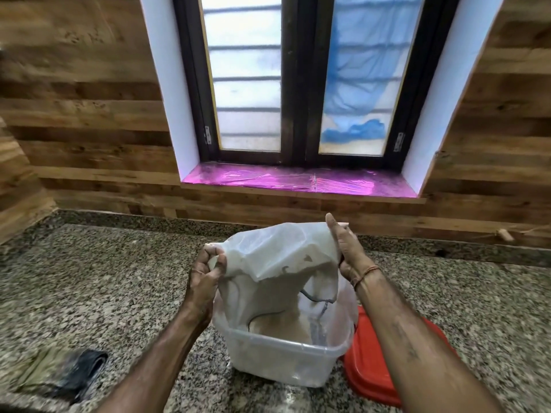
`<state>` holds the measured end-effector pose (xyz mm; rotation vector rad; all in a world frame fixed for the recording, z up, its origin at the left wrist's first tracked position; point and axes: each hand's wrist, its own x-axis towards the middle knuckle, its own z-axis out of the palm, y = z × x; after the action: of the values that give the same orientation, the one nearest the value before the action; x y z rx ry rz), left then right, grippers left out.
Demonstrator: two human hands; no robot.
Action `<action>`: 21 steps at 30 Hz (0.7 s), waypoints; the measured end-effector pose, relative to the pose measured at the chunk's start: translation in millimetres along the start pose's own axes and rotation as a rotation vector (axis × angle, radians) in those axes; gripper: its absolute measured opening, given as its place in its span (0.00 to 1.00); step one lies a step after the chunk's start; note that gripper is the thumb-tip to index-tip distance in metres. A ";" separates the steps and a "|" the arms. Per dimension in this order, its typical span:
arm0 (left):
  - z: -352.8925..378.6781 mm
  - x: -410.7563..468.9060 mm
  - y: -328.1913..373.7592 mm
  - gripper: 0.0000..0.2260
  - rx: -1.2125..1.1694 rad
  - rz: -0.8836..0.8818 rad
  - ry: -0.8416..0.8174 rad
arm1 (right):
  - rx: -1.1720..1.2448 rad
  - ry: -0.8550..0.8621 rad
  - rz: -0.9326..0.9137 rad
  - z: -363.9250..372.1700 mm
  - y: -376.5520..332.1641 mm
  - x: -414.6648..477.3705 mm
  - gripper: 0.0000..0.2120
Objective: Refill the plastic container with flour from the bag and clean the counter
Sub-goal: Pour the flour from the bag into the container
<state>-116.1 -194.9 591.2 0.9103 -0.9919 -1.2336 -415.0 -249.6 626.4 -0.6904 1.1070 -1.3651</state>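
Observation:
A translucent plastic flour bag (268, 257) hangs upside down over a clear plastic container (280, 362) on the granite counter (104, 278). Its lower end reaches down into the container, where pale flour (283, 326) lies. My left hand (205, 278) pinches the bag's upper left corner. My right hand (346, 248) grips the upper right corner, thumb pointing up. Both hands hold the bag well above the container's rim.
A red lid (369, 371) lies on the counter just right of the container, under my right forearm. A small broom with a dark band (59, 374) lies at the front left. A wood-panelled wall and a window with a pink-lined sill (298, 180) stand behind.

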 end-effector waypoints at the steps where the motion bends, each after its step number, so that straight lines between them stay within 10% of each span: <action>1: -0.9 0.4 -1.4 0.03 0.005 0.009 0.013 | 0.012 0.002 -0.027 -1.3 1.7 1.2 0.26; 7: 2.4 8.0 7.8 0.35 -0.041 -0.115 0.252 | -0.004 -0.033 -0.175 -12.5 11.0 -12.4 0.18; 14: 9.7 -6.0 15.4 0.09 -0.014 -0.039 0.264 | -0.116 -0.025 -0.324 -25.1 -3.5 -29.9 0.18; 21: 22.3 -4.7 23.2 0.13 -0.067 0.013 0.339 | -0.266 0.006 -0.413 -38.1 -18.9 -37.1 0.12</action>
<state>-130.2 -188.0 619.7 1.0188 -0.6818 -1.0517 -452.1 -208.4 637.0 -1.1588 1.2067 -1.5773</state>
